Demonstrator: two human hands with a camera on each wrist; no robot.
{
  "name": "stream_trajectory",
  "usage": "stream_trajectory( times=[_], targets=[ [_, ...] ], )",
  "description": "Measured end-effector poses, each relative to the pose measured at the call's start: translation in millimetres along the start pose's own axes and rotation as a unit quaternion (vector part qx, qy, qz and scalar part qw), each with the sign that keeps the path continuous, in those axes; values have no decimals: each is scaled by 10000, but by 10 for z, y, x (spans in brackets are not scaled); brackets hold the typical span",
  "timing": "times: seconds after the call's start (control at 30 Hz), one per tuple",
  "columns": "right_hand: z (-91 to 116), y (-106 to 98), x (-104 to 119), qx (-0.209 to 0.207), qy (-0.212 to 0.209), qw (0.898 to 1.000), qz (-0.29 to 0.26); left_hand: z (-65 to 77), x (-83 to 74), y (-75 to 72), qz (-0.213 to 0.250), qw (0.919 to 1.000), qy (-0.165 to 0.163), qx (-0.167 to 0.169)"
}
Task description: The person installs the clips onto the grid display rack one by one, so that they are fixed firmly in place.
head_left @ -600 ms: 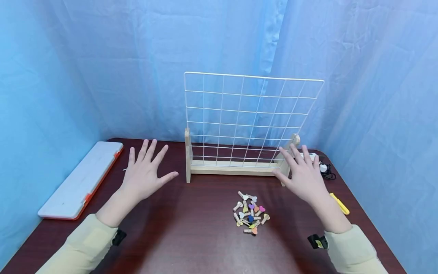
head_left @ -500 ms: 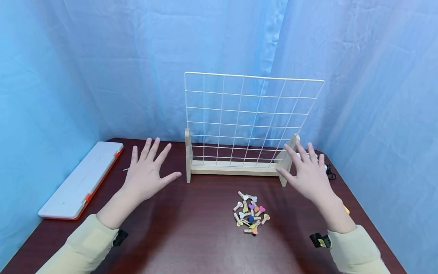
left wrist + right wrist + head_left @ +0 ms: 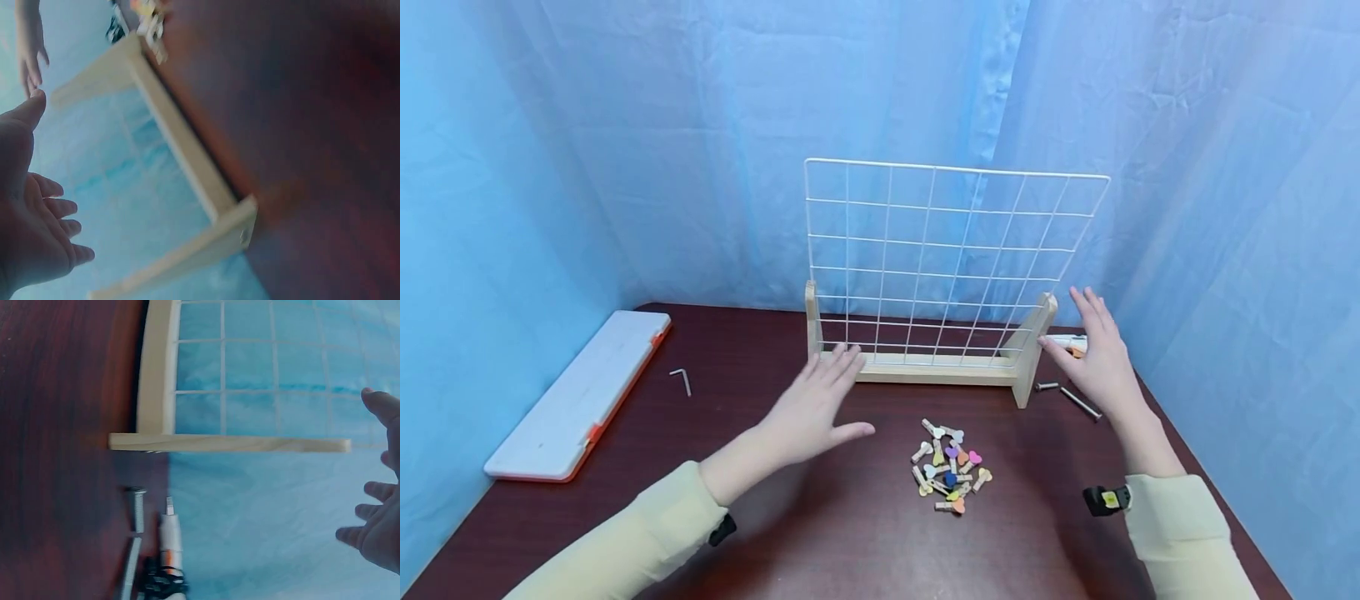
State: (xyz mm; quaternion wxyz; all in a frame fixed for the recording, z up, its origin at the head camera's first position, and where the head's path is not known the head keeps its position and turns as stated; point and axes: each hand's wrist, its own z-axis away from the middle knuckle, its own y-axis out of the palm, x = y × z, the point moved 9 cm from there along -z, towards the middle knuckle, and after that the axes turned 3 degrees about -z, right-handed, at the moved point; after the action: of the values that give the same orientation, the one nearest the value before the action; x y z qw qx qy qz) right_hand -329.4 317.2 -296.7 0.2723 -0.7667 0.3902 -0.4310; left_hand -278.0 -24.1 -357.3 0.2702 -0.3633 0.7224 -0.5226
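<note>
A white wire grid [image 3: 925, 250] stands upright in a pale wooden base [image 3: 925, 375] at the back of the table. My left hand [image 3: 808, 408], fingers spread, overlaps the base's left end in the head view and holds nothing. Just right of the base's right support, my right hand [image 3: 1101, 358] is raised with fingers extended and thumb apart; it is also bare in the right wrist view, with its palm [image 3: 384, 531] at the right edge. Between the two hands, in front of the base, lies a pile of small wooden clothespins [image 3: 951, 471] with coloured hearts.
Two metal bolts [image 3: 1081, 404] lie beside the right support. Behind them is a white and orange tool [image 3: 170, 540] with a metal tip and black cord. A hex key [image 3: 683, 380] and a long white case [image 3: 576, 396] with orange latches are on the left. Blue curtains surround the table.
My left hand has moved right, to the base's left end, uncovering the hex key. My right hand has shifted right and turned, revealing the bolts; its forearm now covers the yellow object.
</note>
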Motion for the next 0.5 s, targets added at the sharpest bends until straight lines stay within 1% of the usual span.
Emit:
stream_trajectory(
  times=[0.07,0.17,0.23,0.3,0.37,0.43,0.5],
  targets=[
    [-19,28,-88,-111,67,9996,-242,-32,-90,136,258,9995,126,166],
    [-46,90,-233,-272,190,9981,-516,-77,-195,349,661,9966,291,398],
    [-69,161,-332,-291,283,9961,-784,-108,-266,484,984,9927,431,541],
    [-94,248,-422,-243,380,9919,-1184,-137,-349,621,1272,9874,619,702],
    [-118,333,-471,-131,475,9832,-1757,-164,-440,750,1478,9812,859,895],
    [-129,389,-475,-10,581,9706,-2334,-191,-528,861,1628,9746,1093,1083],
    [-137,441,-488,128,671,9568,-2826,-227,-597,949,1690,9700,1266,1200]
  ],
)
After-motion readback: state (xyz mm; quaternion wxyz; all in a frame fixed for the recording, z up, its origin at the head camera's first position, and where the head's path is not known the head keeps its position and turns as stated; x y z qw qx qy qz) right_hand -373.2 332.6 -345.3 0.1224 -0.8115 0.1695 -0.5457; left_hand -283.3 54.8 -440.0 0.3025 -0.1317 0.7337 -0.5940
